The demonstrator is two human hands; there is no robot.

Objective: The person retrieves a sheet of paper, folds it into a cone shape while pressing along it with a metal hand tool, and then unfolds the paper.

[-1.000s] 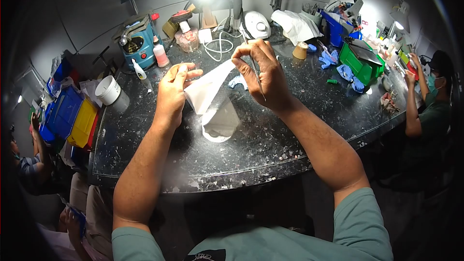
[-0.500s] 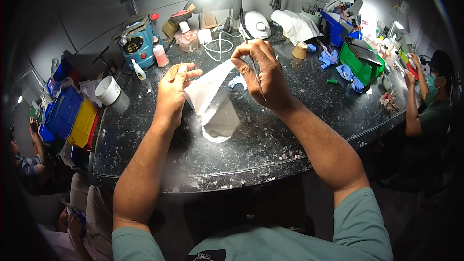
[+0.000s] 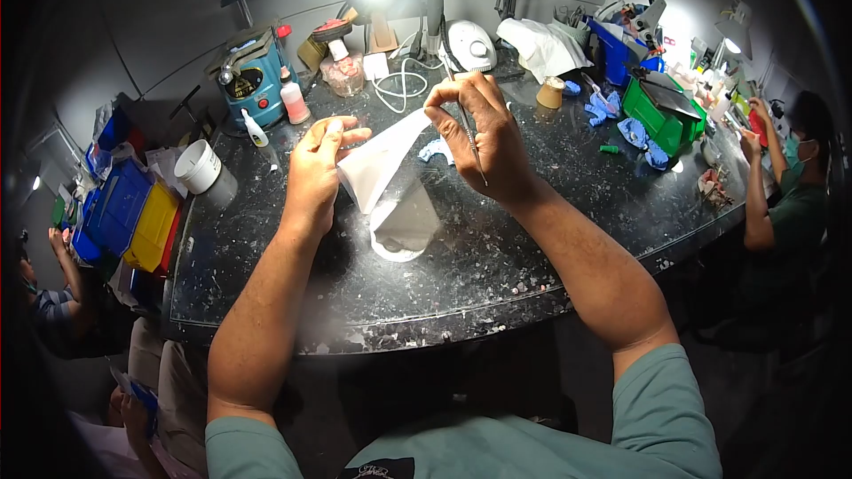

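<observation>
A white sheet (image 3: 383, 160) is stretched between my two hands above the dark, speckled bench (image 3: 479, 279). At its left edge, my left hand (image 3: 318, 168) pinches it between fingers and thumb. My right hand (image 3: 484, 137) grips its upper right corner with the fingertips and also holds a thin metal tool (image 3: 475, 153), which slants down across the palm. Below the sheet, a white cup-like container (image 3: 404, 226) lies on the bench, its far side partly covered by the sheet. A small light-blue scrap (image 3: 435, 152) sits beside my right hand.
Behind stand a blue machine (image 3: 253, 80), a pink bottle (image 3: 294, 98) and a white device (image 3: 471, 44). A white tub (image 3: 198, 166) is at left, near coloured bins (image 3: 115, 208). At right are a green bin (image 3: 661, 115) and a masked co-worker (image 3: 794, 168).
My hands, the sheet and the tool stay almost still. At the far left, another person's hands have shifted slightly. The co-worker at right has tilted their head a little.
</observation>
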